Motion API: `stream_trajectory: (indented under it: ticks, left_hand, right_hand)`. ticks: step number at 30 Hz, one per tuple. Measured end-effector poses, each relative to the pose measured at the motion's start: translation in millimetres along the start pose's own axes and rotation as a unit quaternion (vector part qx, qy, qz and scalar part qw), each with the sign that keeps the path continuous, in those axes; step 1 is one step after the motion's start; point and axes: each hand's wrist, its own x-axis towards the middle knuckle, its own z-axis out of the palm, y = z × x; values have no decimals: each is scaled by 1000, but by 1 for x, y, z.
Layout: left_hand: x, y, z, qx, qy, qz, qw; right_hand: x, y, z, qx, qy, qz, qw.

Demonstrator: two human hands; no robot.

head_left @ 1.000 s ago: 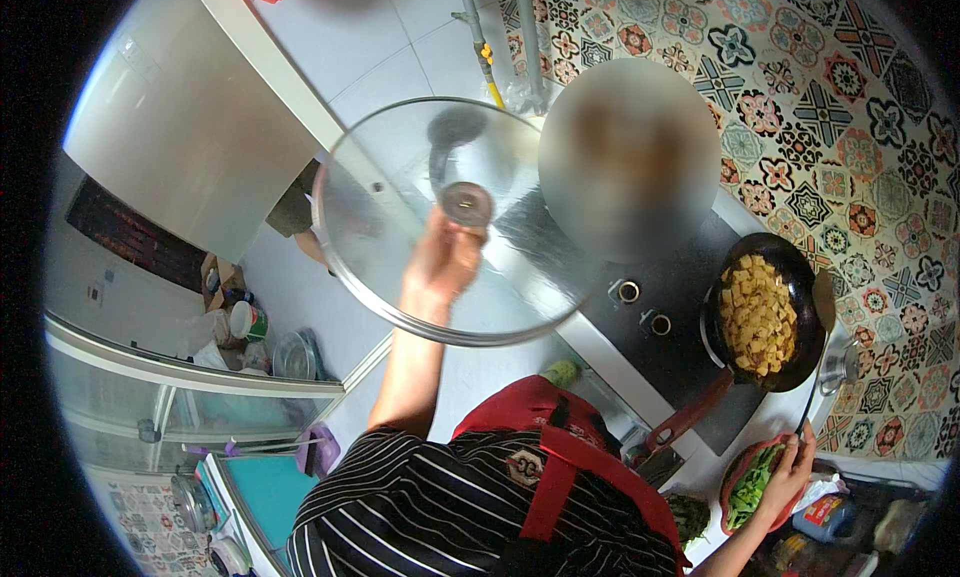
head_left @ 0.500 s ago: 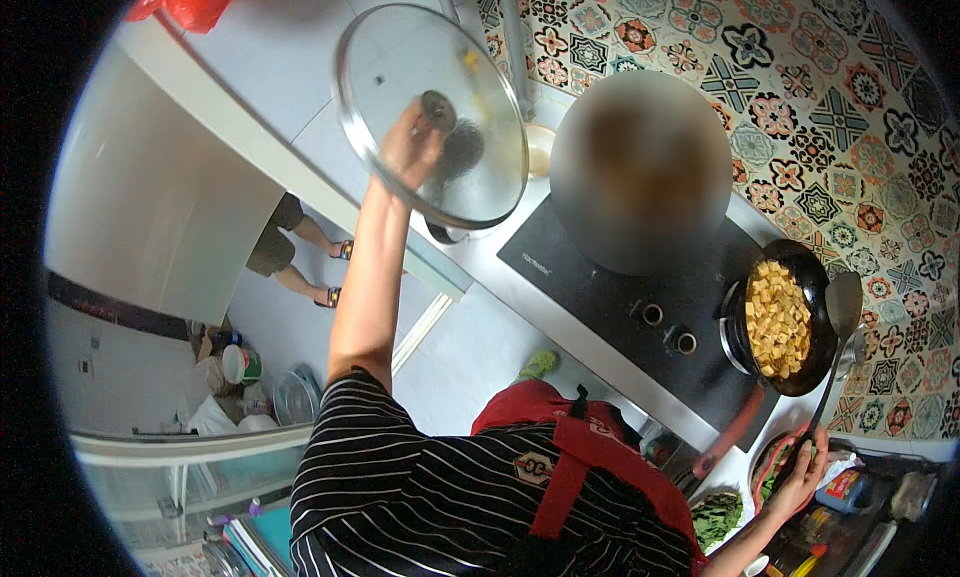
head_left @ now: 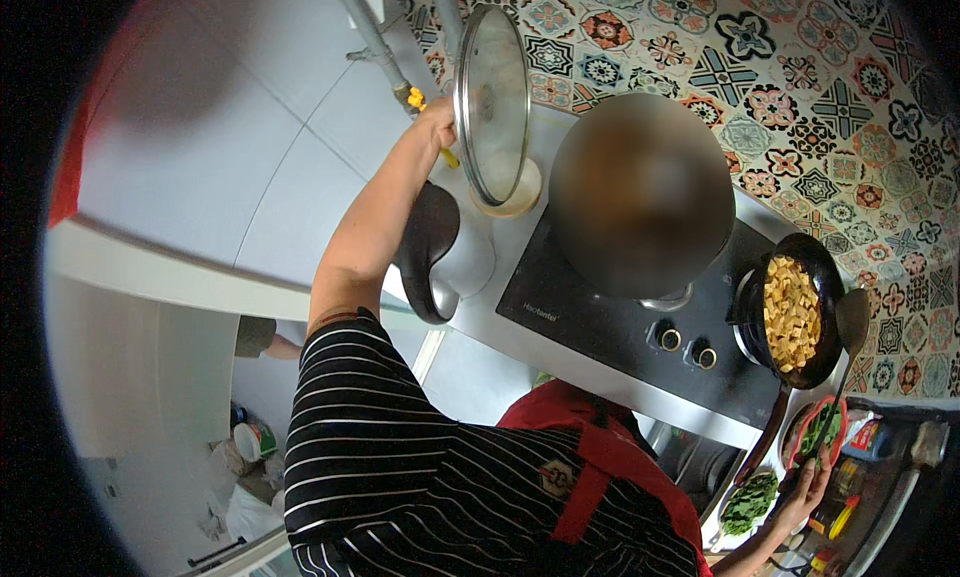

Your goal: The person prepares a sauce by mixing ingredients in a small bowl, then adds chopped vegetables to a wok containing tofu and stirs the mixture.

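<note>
My left hand (head_left: 437,125) grips a round glass lid (head_left: 492,87) with a metal rim, held nearly on edge left of the hob; its knob is hidden by the fingers. Beneath the lid stands a pale bowl (head_left: 526,185). A large round pot (head_left: 640,202), its contents blurred, sits on the left of the black hob (head_left: 600,322). My right hand (head_left: 808,485) is closed round the long handle of a wok spatula (head_left: 852,322), whose blade hangs by the right edge of a black wok (head_left: 828,362). Diced light-brown cubes (head_left: 790,322) lie in the wok.
A kettle (head_left: 468,262) with a dark handle stands left of the hob. Leafy greens (head_left: 750,504) and a red-rimmed bowl (head_left: 840,409) of greens lie near my right hand, beside a dark rack of bottles (head_left: 870,442). Behind the hob rises a patterned tile wall (head_left: 790,107).
The lid in my left hand has turned from facing up to nearly edge-on. My view has shifted, bringing the kettle out from behind the lid. The right hand still holds the spatula.
</note>
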Motion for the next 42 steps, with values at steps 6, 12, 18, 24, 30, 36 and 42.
stream_trajectory:
  ticks: [6, 12, 18, 24, 30, 36, 42]
  left_hand:
    - [24, 6, -17, 99, 14, 7, 995]
    - [50, 24, -28, 143, 45, 0, 989]
    - [37, 23, 5, 205, 162, 74, 962]
    - [79, -2, -64, 76, 60, 66, 993]
    - [48, -10, 22, -180, 24, 48, 982]
    - [64, -25, -16, -106, -36, -74, 991]
    - [75, -65, 12, -50, 83, -78, 992]
  right_hand:
    - [-2, 10, 0, -62, 56, -31, 996]
    - [-6, -2, 14, -72, 32, 34, 996]
    - [-5, -5, 27, -82, 26, 31, 996]
    - [-1, -19, 52, -91, 24, -6, 996]
    - [-4, -9, 41, -71, -1, 23, 997]
    - [-7, 2, 41, -57, 27, -1, 998]
    - [-10, 4, 41, -55, 30, 6, 998]
